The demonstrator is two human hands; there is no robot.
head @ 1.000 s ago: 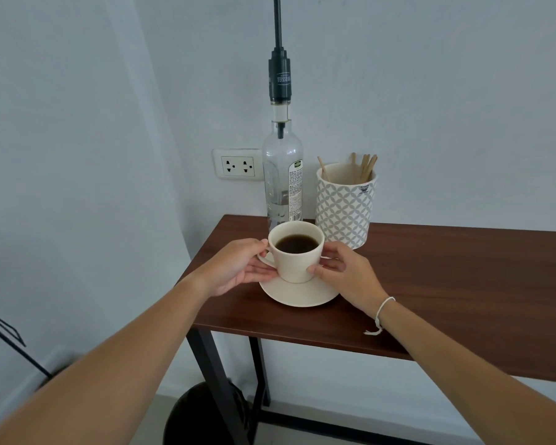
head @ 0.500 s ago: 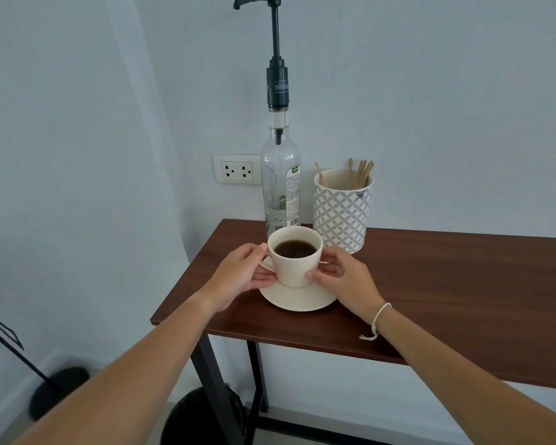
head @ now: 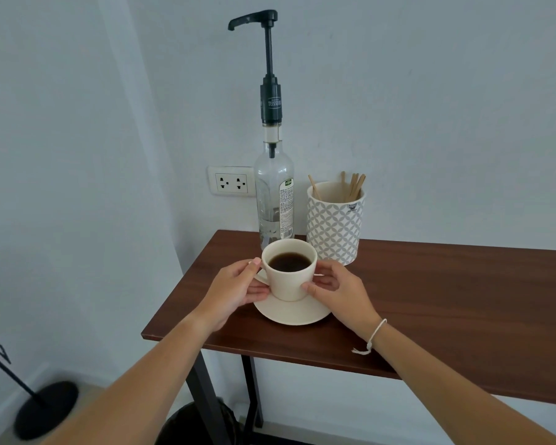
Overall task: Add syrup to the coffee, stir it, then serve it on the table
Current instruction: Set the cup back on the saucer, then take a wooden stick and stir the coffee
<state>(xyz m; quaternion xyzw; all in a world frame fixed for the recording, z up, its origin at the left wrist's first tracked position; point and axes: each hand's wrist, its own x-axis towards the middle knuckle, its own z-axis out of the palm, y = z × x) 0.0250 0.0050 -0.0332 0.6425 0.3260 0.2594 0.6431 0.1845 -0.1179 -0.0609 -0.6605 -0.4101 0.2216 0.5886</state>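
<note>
Both hands hold the cream cup (head: pixel 289 271) of black coffee on its saucer (head: pixel 292 311), which sits on the dark wooden table (head: pixel 430 303): the left hand (head: pixel 235 290) closes on the handle side, the right hand (head: pixel 337 290) cups the opposite wall. Compared with a second ago the grip looks unchanged; only the view has lifted, so the syrup bottle (head: pixel 274 194) now shows its whole pump spout (head: pixel 252 18). The cup stands just before the bottle (syrup seemingly not yet added), with wooden stirrers (head: pixel 352 186) waiting in the patterned holder (head: pixel 334 224).
</note>
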